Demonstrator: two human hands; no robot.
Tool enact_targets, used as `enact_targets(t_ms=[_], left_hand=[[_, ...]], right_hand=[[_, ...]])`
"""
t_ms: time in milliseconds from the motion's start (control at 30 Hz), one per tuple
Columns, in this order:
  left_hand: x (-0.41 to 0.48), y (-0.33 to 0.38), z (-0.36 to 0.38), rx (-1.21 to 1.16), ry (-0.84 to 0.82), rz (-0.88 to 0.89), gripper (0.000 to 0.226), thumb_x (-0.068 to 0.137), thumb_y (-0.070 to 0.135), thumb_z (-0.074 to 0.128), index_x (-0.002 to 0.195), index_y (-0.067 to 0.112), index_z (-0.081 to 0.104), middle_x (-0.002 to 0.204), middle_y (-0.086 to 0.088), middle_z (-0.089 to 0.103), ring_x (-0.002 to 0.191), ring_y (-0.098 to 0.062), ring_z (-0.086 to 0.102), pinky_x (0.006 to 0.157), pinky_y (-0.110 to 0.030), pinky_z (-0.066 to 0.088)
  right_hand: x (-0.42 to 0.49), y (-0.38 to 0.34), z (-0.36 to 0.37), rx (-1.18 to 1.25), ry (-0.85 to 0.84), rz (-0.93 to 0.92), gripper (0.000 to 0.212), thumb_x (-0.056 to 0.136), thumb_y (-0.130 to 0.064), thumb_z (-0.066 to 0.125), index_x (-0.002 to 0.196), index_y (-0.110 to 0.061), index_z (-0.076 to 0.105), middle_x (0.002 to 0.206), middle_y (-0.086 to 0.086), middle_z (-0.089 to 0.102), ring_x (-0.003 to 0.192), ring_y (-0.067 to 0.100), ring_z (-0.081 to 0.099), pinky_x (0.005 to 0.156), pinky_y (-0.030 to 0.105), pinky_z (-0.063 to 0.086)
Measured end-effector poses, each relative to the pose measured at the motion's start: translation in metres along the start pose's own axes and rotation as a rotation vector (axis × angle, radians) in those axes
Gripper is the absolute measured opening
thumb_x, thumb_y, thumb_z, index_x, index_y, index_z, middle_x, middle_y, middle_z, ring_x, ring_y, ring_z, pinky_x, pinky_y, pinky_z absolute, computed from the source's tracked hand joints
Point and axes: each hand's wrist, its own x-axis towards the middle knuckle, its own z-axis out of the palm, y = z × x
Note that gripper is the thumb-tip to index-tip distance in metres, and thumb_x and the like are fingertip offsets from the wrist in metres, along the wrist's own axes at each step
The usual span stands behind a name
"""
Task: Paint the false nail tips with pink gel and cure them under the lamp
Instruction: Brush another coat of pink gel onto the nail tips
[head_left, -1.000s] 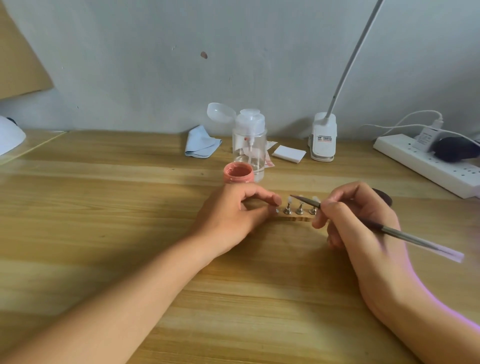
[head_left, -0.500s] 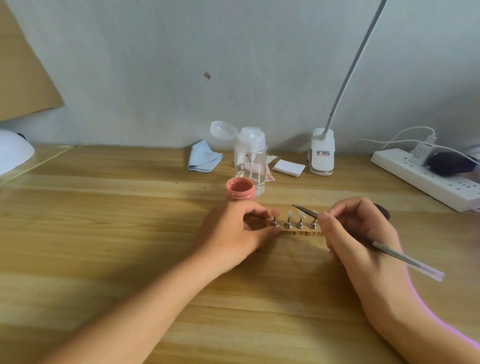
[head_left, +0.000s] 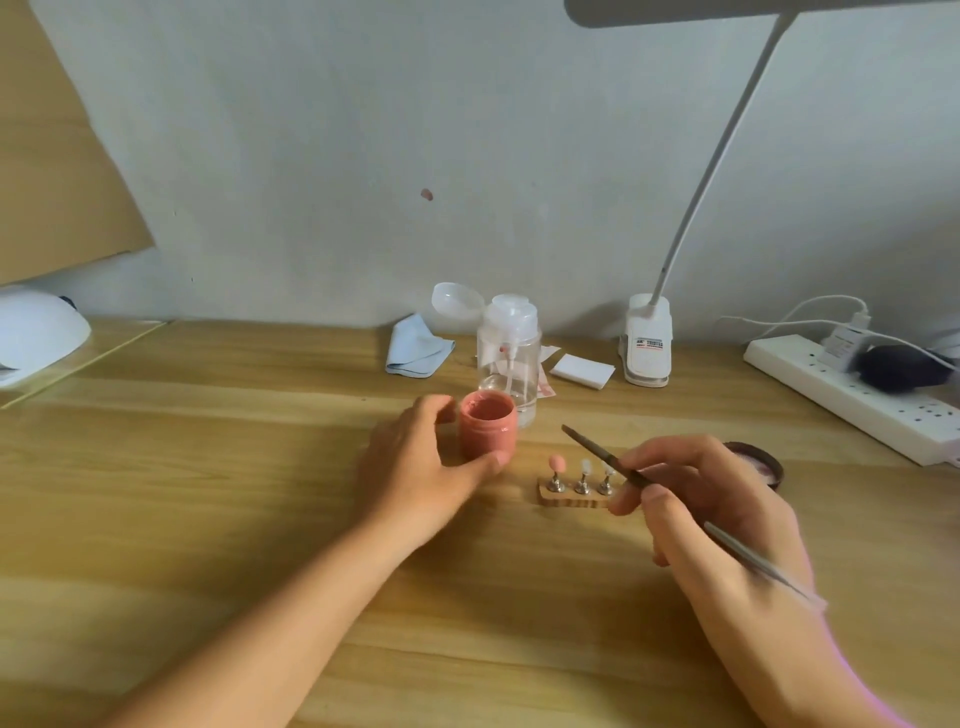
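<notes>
Gripping the brush (head_left: 602, 455) in a curled pen hold, the right hand (head_left: 696, 504) poises the bristles above the wooden stand (head_left: 566, 501). On the stand, one nail tip (head_left: 558, 462) is pink and two clear tips (head_left: 586, 465) await paint. Beyond it, the left hand (head_left: 415, 467) wraps thumb and fingers round the open pink gel jar (head_left: 488, 428).

Risk: with the stand unsteadied, the right knuckles just beside it may nudge it and smear wet gel.

Half a second earlier the left hand braced the stand; it now holds the jar. What is probably the curing lamp (head_left: 36, 332) sits far left.
</notes>
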Motion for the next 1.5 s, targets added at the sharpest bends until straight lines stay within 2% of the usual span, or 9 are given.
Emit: enact_targets(t_ms=[100, 200, 367, 533, 733, 1033, 1267, 1400, 1500], left_hand=[[-0.001, 0.003, 0.002, -0.001, 0.0, 0.09, 0.05, 0.074, 0.041, 0.083, 0.115, 0.032, 0.056, 0.114, 0.011, 0.065, 0.109, -0.012, 0.059, 0.091, -0.035, 0.048], [-0.006, 0.003, 0.005, 0.017, 0.089, 0.177, 0.05, 0.074, 0.035, 0.083, 0.113, 0.033, 0.052, 0.112, 0.016, 0.06, 0.105, -0.01, 0.055, 0.086, -0.032, 0.045], [-0.012, 0.008, 0.005, 0.066, 0.254, 0.405, 0.055, 0.071, 0.031, 0.084, 0.117, 0.024, 0.053, 0.111, 0.012, 0.058, 0.103, -0.009, 0.05, 0.084, -0.02, 0.038], [-0.02, 0.015, 0.005, 0.12, 0.295, 0.574, 0.053, 0.074, 0.046, 0.068, 0.116, 0.016, 0.056, 0.109, 0.007, 0.058, 0.098, -0.015, 0.055, 0.088, -0.029, 0.041], [-0.022, 0.017, 0.005, 0.08, 0.245, 0.623, 0.052, 0.072, 0.043, 0.071, 0.114, 0.017, 0.054, 0.106, 0.008, 0.055, 0.095, -0.014, 0.055, 0.085, -0.031, 0.045], [-0.02, 0.017, 0.004, -0.005, 0.227, 0.495, 0.06, 0.068, 0.054, 0.068, 0.113, 0.018, 0.053, 0.105, 0.011, 0.056, 0.095, -0.006, 0.053, 0.086, -0.02, 0.042], [-0.008, 0.003, 0.004, 0.009, 0.172, 0.162, 0.066, 0.076, 0.041, 0.079, 0.124, 0.021, 0.038, 0.109, 0.013, 0.056, 0.104, -0.018, 0.062, 0.095, -0.041, 0.046], [-0.004, -0.003, 0.005, 0.035, 0.124, 0.09, 0.065, 0.083, 0.038, 0.075, 0.129, 0.021, 0.033, 0.113, 0.008, 0.063, 0.102, -0.025, 0.062, 0.083, -0.036, 0.048], [-0.004, -0.005, 0.008, 0.104, 0.076, 0.13, 0.057, 0.088, 0.033, 0.069, 0.129, 0.02, 0.033, 0.116, 0.006, 0.063, 0.095, -0.025, 0.061, 0.073, -0.035, 0.045]], right_hand=[[-0.001, -0.001, 0.001, -0.032, -0.009, -0.026, 0.015, 0.082, -0.019, 0.062, 0.094, -0.027, 0.061, 0.078, 0.005, 0.071, 0.065, 0.024, 0.06, 0.056, 0.027, 0.045], [-0.001, -0.001, 0.003, -0.121, -0.012, -0.105, 0.018, 0.086, -0.014, 0.07, 0.092, -0.029, 0.063, 0.082, 0.0, 0.071, 0.069, 0.017, 0.065, 0.062, 0.033, 0.051], [-0.003, -0.002, 0.004, -0.162, -0.044, -0.192, 0.019, 0.086, -0.015, 0.061, 0.1, -0.026, 0.069, 0.091, -0.013, 0.075, 0.08, 0.01, 0.071, 0.066, 0.018, 0.053], [-0.002, -0.001, 0.005, -0.168, -0.007, -0.19, 0.02, 0.088, -0.021, 0.061, 0.103, -0.029, 0.071, 0.093, -0.011, 0.075, 0.084, 0.018, 0.07, 0.064, 0.021, 0.052], [-0.001, 0.0, 0.005, -0.165, -0.039, -0.157, 0.021, 0.088, -0.033, 0.059, 0.105, -0.03, 0.071, 0.094, -0.009, 0.074, 0.082, 0.017, 0.069, 0.061, 0.027, 0.054], [-0.003, -0.003, 0.003, -0.098, 0.049, -0.221, 0.016, 0.088, -0.02, 0.066, 0.103, -0.025, 0.067, 0.09, -0.007, 0.073, 0.084, 0.014, 0.07, 0.063, 0.025, 0.054], [0.0, -0.001, -0.003, 0.005, 0.1, -0.094, 0.008, 0.091, -0.009, 0.064, 0.088, -0.015, 0.06, 0.073, 0.01, 0.058, 0.061, 0.026, 0.054, 0.055, 0.049, 0.046], [0.004, 0.004, -0.008, 0.104, 0.115, 0.121, 0.019, 0.094, 0.001, 0.049, 0.097, -0.014, 0.06, 0.075, 0.011, 0.07, 0.067, 0.023, 0.065, 0.061, 0.044, 0.054], [0.007, 0.005, -0.007, 0.095, 0.078, 0.175, 0.019, 0.091, 0.004, 0.051, 0.091, -0.01, 0.064, 0.077, 0.01, 0.073, 0.068, 0.019, 0.066, 0.068, 0.041, 0.054]])
